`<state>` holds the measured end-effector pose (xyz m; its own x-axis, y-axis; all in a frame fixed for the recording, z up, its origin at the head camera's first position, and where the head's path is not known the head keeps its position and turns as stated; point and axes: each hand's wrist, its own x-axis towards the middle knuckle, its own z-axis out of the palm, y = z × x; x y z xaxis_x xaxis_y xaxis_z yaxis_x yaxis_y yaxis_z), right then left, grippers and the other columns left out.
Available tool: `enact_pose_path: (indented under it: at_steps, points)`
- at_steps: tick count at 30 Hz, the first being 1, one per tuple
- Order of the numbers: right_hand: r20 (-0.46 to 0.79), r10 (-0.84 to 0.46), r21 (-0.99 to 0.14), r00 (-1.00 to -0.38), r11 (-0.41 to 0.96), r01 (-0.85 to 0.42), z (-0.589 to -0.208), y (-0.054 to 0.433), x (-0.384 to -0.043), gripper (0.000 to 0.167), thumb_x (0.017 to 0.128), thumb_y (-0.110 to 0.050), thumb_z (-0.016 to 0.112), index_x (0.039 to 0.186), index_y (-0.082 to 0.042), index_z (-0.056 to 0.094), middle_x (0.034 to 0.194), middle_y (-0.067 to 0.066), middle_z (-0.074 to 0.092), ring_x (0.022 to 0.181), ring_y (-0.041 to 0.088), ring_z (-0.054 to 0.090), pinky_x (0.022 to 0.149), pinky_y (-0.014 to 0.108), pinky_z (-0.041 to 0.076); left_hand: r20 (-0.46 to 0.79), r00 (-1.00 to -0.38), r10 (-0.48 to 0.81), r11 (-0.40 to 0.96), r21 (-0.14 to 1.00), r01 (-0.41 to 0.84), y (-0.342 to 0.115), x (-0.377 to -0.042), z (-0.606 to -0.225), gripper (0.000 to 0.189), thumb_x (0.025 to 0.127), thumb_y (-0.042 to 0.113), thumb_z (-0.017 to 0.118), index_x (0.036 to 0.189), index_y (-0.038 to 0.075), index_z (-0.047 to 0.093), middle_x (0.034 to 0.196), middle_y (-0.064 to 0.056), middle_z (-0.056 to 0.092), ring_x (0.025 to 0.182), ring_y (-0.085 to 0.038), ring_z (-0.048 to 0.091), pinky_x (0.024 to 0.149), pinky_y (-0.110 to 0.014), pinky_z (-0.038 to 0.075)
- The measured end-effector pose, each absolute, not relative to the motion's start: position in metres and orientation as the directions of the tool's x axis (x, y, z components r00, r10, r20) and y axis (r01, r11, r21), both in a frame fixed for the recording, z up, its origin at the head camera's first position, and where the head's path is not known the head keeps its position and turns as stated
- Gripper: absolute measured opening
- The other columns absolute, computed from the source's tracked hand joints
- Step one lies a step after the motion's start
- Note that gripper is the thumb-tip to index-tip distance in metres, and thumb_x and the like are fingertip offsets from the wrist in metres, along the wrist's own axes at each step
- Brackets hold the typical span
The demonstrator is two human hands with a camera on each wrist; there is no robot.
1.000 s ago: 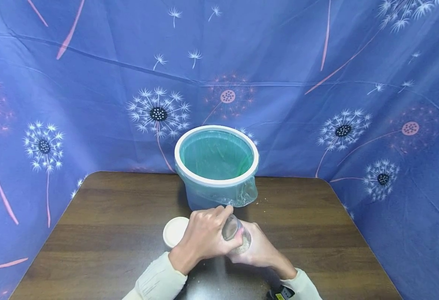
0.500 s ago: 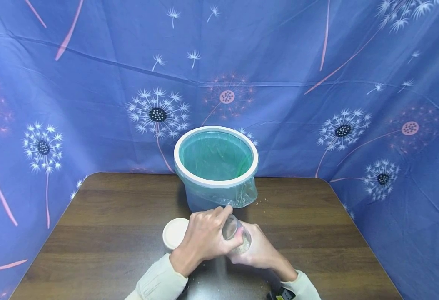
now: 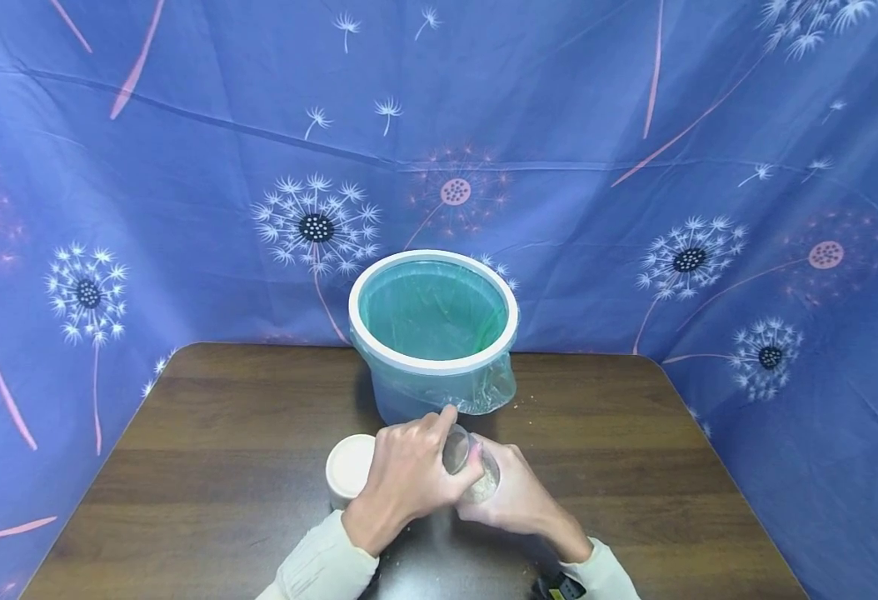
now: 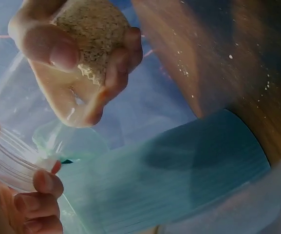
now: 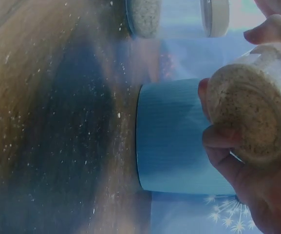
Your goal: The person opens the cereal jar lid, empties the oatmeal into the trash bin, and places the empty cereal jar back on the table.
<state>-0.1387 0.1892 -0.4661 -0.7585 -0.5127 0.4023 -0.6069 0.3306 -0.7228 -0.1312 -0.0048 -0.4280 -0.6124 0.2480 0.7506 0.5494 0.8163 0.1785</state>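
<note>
Both hands hold one clear jar [image 3: 456,452] over the table in front of the bin. Round its threaded mouth curl the fingers of my left hand [image 3: 406,468]. My right hand [image 3: 516,493] grips the bottom end, its fingers bent round the base in the right wrist view. The jar lies tilted, mouth to the left. Pale brown grains [image 4: 94,36] fill the base end. Just left of my left hand a second clear jar [image 5: 179,18] stands with a cream lid [image 3: 351,467] on, pale grains in its bottom.
A blue bin [image 5: 172,136] with a white rim [image 3: 433,365] and a green plastic liner stands at the table's back edge. Small crumbs [image 3: 525,402] are scattered on the wooden table [image 3: 207,500]. A blue dandelion-print cloth [image 3: 559,275] hangs behind.
The jar and both hands have shifted very slightly left and up in the head view. Both grips look unchanged.
</note>
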Motion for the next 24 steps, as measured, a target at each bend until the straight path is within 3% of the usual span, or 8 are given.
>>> enact_pose_path:
  at_steps: [7,14,19,24]
  points:
    - [0.356,-0.537,-0.737,-0.765,0.342,-0.583,-0.464,0.194,-0.139,0.062,0.069,-0.013,0.091,0.127,-0.016,0.07,0.107,-0.004,0.077,0.093,0.008,0.073,0.081,0.031,0.061,0.725,-0.638,0.259,0.791,0.22,0.571,-0.005,-0.13,-0.431,0.037,0.086,0.049,0.072,0.092,0.013,0.063,0.064,0.004,0.055,0.045,-0.017,0.052,0.039,-0.031,0.037]
    - [0.263,-0.588,-0.791,-0.765,0.322,-0.52,-0.461,0.2,-0.141,0.06,0.072,-0.013,0.092,0.127,-0.018,0.069,0.107,-0.004,0.076,0.092,0.01,0.073,0.081,0.032,0.061,0.678,-0.668,0.308,0.775,0.229,0.589,-0.01,-0.128,-0.429,0.045,0.086,0.06,0.074,0.087,0.018,0.058,0.061,0.006,0.049,0.046,-0.015,0.048,0.041,-0.029,0.034]
    - [0.216,-0.65,-0.857,-0.729,0.232,-0.461,-0.458,0.206,-0.142,0.054,0.075,-0.011,0.092,0.124,-0.017,0.069,0.105,-0.002,0.076,0.089,0.011,0.073,0.077,0.034,0.062,0.689,-0.627,0.364,0.747,0.186,0.638,-0.015,-0.127,-0.428,0.049,0.087,0.067,0.071,0.094,0.019,0.062,0.07,0.008,0.055,0.059,-0.014,0.057,0.046,-0.029,0.041]
    - [0.187,-0.72,-0.893,-0.668,0.158,-0.421,-0.454,0.211,-0.145,0.048,0.077,-0.008,0.09,0.119,-0.014,0.069,0.101,0.0,0.074,0.083,0.009,0.07,0.07,0.034,0.062,0.731,-0.545,0.411,0.693,0.138,0.707,-0.018,-0.127,-0.425,0.049,0.089,0.068,0.068,0.103,0.02,0.067,0.08,0.011,0.061,0.065,-0.012,0.057,0.051,-0.027,0.045]
